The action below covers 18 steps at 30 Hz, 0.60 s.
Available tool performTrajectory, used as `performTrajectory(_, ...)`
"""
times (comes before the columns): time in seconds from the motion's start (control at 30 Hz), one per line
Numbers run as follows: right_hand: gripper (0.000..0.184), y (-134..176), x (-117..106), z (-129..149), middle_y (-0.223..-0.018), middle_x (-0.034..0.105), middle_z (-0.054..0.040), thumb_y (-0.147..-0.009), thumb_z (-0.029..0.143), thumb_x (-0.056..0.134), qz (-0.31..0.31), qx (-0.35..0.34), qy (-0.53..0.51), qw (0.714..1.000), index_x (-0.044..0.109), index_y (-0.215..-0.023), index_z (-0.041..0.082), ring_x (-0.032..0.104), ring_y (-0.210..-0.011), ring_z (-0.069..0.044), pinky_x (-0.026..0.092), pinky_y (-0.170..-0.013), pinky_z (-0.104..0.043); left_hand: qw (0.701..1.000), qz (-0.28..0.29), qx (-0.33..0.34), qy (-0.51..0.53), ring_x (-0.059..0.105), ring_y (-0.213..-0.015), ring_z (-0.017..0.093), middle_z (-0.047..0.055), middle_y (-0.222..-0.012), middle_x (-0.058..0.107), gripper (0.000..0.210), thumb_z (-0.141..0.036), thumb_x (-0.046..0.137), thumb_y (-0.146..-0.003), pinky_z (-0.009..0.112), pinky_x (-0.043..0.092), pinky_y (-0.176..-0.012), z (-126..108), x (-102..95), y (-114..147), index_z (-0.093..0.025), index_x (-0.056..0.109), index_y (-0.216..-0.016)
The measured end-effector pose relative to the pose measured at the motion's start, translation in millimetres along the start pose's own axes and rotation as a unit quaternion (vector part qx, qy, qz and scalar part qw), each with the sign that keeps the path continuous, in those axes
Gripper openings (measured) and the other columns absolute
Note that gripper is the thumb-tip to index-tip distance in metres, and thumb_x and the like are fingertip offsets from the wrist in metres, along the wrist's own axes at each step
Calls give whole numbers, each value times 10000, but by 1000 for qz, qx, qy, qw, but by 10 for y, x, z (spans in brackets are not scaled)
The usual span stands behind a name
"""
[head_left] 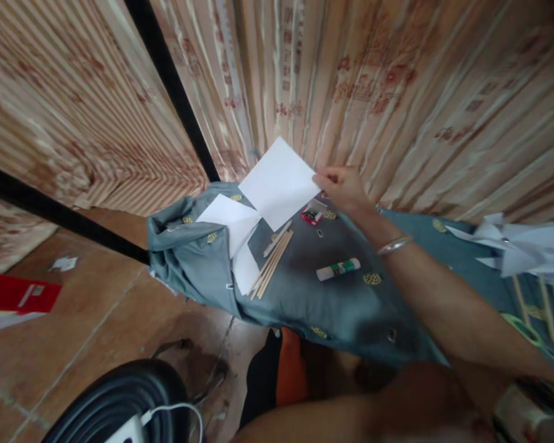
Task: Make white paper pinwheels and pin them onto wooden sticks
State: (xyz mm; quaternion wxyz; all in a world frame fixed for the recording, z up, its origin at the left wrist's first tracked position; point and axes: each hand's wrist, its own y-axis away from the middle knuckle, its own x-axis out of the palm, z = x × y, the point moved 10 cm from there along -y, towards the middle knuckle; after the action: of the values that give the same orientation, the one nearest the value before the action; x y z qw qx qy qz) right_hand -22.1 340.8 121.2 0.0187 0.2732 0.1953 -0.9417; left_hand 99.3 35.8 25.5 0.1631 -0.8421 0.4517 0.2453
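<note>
A square white sheet of paper is pinched at its right corner between the thumb and fingers of my right hand. The sheet is tilted up above the cloth-covered surface. Below and left of it, more white paper sheets lie loosely overlapped. Several thin wooden sticks rest beside these, with a slim pale pen-like stick along them. A glue stick and a small red-and-black packet lie nearer my right forearm. My left hand is not in view.
White paper pinwheels on wooden sticks lie at the right, near green-handled scissors. Patterned curtains hang behind, and black poles slant at the left. A coiled black hose and a red box are on the floor.
</note>
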Motion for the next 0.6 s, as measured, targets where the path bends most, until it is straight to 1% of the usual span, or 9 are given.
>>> performTrajectory(0.07, 206, 315, -582, -270, -553, 571, 11, -801, 321, 646, -45, 59, -26, 997, 700, -694, 153, 493, -507, -123, 355, -511, -262, 1000, 6, 13, 3, 666, -952, 170, 49, -1002, 719, 208, -300, 532, -949, 262, 509, -720, -81, 90, -51, -283, 713, -850)
performTrajectory(0.17, 251, 1004, -1385, -689, -575, 604, 0, -712, 429, 745, -112, 136, -58, 983, 704, -701, 182, 515, -511, -130, 398, -505, -276, 999, -11, 39, -3, 687, -834, 168, 33, -885, 730, 182, -261, 561, -926, 249, 511, -670, -146, 96, -93, -193, 726, -890)
performTrajectory(0.23, 300, 1545, -1776, -986, -594, 630, -7, -624, 484, 795, -153, 196, -74, 966, 707, -702, 208, 517, -497, -138, 428, -491, -293, 998, -43, 51, -3, 687, -843, 162, 43, -900, 738, 211, -262, 545, -946, 248, 521, -743, -156, 26, -88, -159, 727, -967)
performTrajectory(0.3, 337, 2063, -2027, -1228, -613, 656, -13, -562, 527, 812, -189, 244, -73, 949, 708, -692, 234, 522, -488, -149, 442, -475, -308, 996, -69, 52, -17, 683, -855, 161, 46, -897, 742, 228, -265, 526, -962, 254, 522, -793, -143, -42, -52, -155, 726, -968)
performTrajectory(0.37, 341, 2463, -2102, -1387, -606, 668, -12, -540, 551, 810, -186, 272, -61, 942, 715, -676, 253, 533, -489, -157, 448, -472, -312, 993, -83, 61, -51, 673, -860, 165, 49, -890, 734, 246, -269, 504, -972, 262, 520, -799, -154, -89, 19, -156, 721, -942)
performTrajectory(0.43, 343, 2736, -2080, -1484, -543, 642, -6, -549, 570, 794, -166, 292, -51, 941, 728, -659, 253, 528, -474, -163, 437, -460, -309, 988, -84, 87, -94, 656, -871, 178, 53, -866, 718, 275, -277, 468, -983, 285, 521, -799, -199, -115, 121, -172, 709, -902)
performTrajectory(0.47, 353, 2834, -2053, -1520, -521, 629, -2, -540, 577, 793, -153, 303, -52, 939, 730, -651, 248, 527, -466, -162, 434, -456, -306, 986, -92, 90, -106, 648, -895, 184, 64, -910, 716, 258, -273, 463, -983, 300, 521, -813, -199, -155, 178, -172, 698, -947)
performTrajectory(0.53, 380, 2956, -2002, -1559, -503, 616, 5, -531, 599, 786, -124, 318, -56, 938, 732, -642, 240, 516, -453, -155, 426, -449, -296, 981, -117, 87, -126, 631, -976, 206, 98, -1046, 699, 259, -258, 473, -969, 347, 514, -866, -170, -276, 283, -172, 642, -1145)
performTrajectory(0.6, 411, 2999, -1959, -1563, -502, 610, 10, -546, 630, 768, -88, 317, -56, 943, 737, -652, 235, 501, -448, -143, 412, -444, -284, 975, -148, 72, -152, 586, -1125, 263, 141, -1182, 654, 406, -316, 532, -937, 438, 478, -956, -91, -435, 360, -181, 540, -1319)
